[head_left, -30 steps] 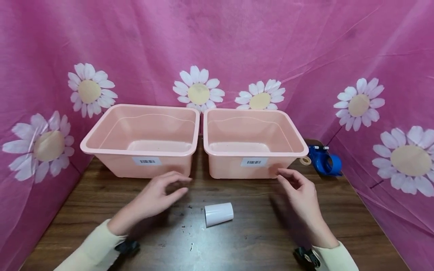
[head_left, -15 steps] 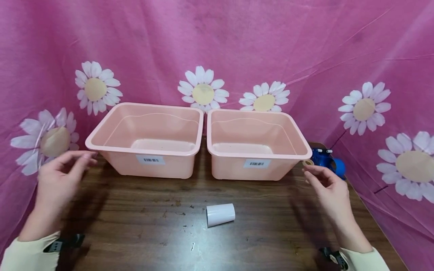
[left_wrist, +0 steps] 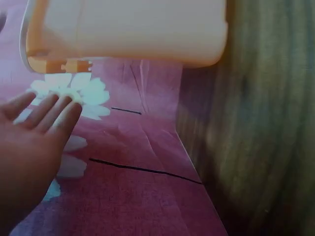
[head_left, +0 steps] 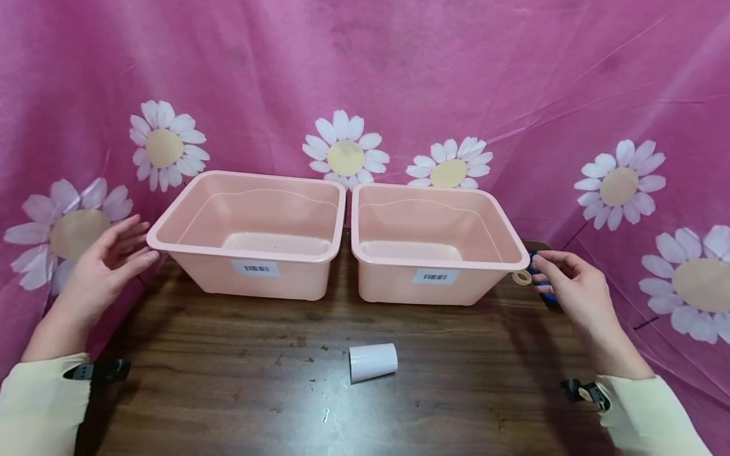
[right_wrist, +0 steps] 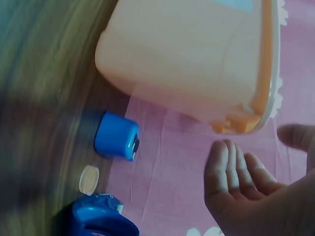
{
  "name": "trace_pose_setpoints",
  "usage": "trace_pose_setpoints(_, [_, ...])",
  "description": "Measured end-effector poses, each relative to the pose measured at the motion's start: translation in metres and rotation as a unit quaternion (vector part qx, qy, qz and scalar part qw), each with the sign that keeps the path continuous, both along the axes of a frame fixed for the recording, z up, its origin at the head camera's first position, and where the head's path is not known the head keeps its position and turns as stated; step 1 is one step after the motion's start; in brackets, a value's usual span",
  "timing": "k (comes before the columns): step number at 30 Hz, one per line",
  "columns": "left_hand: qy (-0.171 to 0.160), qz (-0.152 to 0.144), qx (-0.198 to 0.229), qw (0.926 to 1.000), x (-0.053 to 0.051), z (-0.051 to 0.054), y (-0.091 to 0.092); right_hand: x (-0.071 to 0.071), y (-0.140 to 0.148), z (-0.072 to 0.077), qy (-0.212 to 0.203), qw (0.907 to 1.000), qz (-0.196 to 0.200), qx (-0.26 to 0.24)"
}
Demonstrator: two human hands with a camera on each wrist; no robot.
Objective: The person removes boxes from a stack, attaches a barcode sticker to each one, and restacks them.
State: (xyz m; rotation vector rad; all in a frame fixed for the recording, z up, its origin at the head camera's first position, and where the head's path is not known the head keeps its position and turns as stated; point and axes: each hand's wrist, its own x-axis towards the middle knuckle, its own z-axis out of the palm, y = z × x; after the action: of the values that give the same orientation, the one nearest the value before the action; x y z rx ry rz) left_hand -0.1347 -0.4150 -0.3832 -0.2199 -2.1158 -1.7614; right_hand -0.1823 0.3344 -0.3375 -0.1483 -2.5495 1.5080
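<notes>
Two pink plastic bins stand side by side on the table. My left hand (head_left: 97, 275) is beside the outer end of the left bin (head_left: 302, 278), fingers loosely extended near its rim. In the left wrist view a small gap shows between those fingers (left_wrist: 51, 110) and the bin. My right hand (head_left: 584, 297) hovers by the outer end of the right bin (head_left: 388, 282), thumb and fingers apart. The right wrist view shows its fingers (right_wrist: 226, 169) just short of the rim, holding nothing. A white cylinder (head_left: 373, 363) lies on its side in front of the bins.
Beyond the right bin are a small tan ring (right_wrist: 89, 180), a blue tape dispenser (right_wrist: 101, 221) and another blue piece (right_wrist: 115, 136). A pink cloth with daisies (head_left: 365, 57) hangs behind and at both sides. The wooden table (head_left: 245, 392) carries dark specks.
My left hand has swung left from the middle front to the left bin's outer end and risen to rim height. My right hand has moved right and up. The cylinder still lies there.
</notes>
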Motion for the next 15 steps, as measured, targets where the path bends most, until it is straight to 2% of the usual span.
trace_pose_setpoints(3, [-0.044, -0.044, 0.005, 0.9981, -0.006, 0.001, -0.005, -0.013, 0.003, 0.003, -0.038, 0.9976, 0.040, 0.042])
trace_pose_setpoints(6, [-0.085, -0.031, -0.043, 0.9949, -0.010, 0.002, -0.007, -0.024, 0.003, 0.005, -0.077, 0.9928, 0.083, 0.039])
trace_pose_setpoints(7, [-0.091, -0.033, -0.039, 0.9945, -0.012, 0.003, -0.006, -0.026, 0.003, 0.006, -0.086, 0.9913, 0.094, 0.030])
trace_pose_setpoints(11, [-0.084, -0.056, 0.014, 0.9948, -0.019, 0.006, -0.003, -0.033, 0.001, 0.006, -0.112, 0.9862, 0.122, -0.012])
trace_pose_setpoints(15, [-0.072, -0.077, 0.063, 0.9924, -0.024, 0.008, -0.001, -0.035, -0.002, 0.007, -0.125, 0.9847, 0.114, -0.041])
